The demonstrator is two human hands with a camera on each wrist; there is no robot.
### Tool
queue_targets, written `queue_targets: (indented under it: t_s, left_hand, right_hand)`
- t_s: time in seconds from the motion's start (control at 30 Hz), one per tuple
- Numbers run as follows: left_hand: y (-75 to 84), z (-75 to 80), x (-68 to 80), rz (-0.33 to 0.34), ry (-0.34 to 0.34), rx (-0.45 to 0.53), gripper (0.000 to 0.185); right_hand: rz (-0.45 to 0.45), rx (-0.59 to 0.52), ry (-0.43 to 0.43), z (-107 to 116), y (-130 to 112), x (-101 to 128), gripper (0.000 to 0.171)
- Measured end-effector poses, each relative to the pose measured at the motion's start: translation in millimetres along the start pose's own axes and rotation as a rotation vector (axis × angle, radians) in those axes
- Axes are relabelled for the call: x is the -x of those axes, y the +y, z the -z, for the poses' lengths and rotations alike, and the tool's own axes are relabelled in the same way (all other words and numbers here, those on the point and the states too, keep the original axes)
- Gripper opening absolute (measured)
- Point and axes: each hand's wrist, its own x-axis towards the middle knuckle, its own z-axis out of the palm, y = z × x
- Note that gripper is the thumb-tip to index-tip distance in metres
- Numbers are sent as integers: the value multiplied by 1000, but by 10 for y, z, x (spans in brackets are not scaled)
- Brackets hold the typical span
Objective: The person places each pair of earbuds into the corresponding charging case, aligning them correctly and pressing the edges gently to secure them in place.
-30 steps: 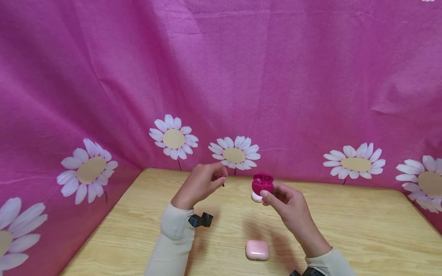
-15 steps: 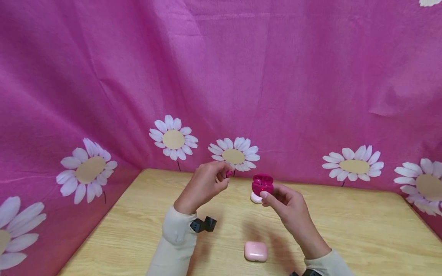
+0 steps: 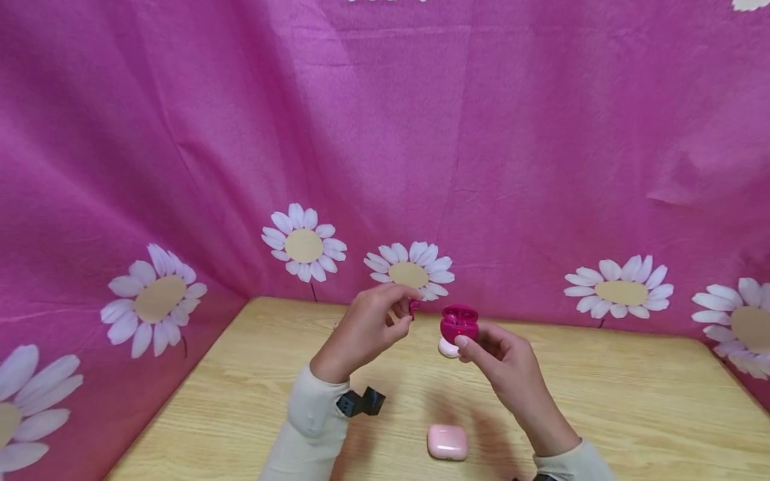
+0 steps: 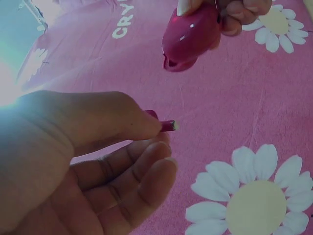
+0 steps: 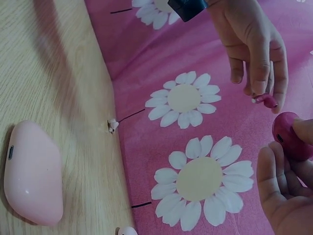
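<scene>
My left hand (image 3: 368, 331) pinches a dark pink earbud (image 5: 266, 101) between thumb and fingertips, its stem tip sticking out past the thumb in the left wrist view. Across a small gap, my right hand (image 3: 514, 371) holds a matching round charging case (image 3: 459, 327) above the table, thumb on its front. The lid of this case stands raised, and a small red light glows on the front. Whether an earbud sits inside is too small to tell. On the table lies a closed pale pink earbud case (image 3: 448, 442), nearer than both hands.
Behind the held case, a whitish-pink rounded object (image 3: 448, 348) shows partly on the wooden table (image 3: 601, 401). A small pale earbud-like piece (image 5: 113, 126) lies near the table's back edge. A pink daisy-print cloth (image 3: 511, 167) hangs behind and along the left.
My left hand has moved right, bringing the earbud closer to the case and turning it in the fingertips. The right hand and its case stay nearly still.
</scene>
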Motion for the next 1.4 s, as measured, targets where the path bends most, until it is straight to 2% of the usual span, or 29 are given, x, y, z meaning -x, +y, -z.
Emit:
queue_targets:
  t_s: [0.37,0.73,1.4]
  left_hand:
    - [37,-28,-11,-10,36,39,30]
    - [105,-69,11,-22,57,76,28]
    - [147,-144,-37,-106,103,90,32]
  right_hand:
    - [28,-11,-16,-23,6,0,20]
    - [20,7,-9,-46,19,34,19]
    - [38,18,-10,-56,30,8,18]
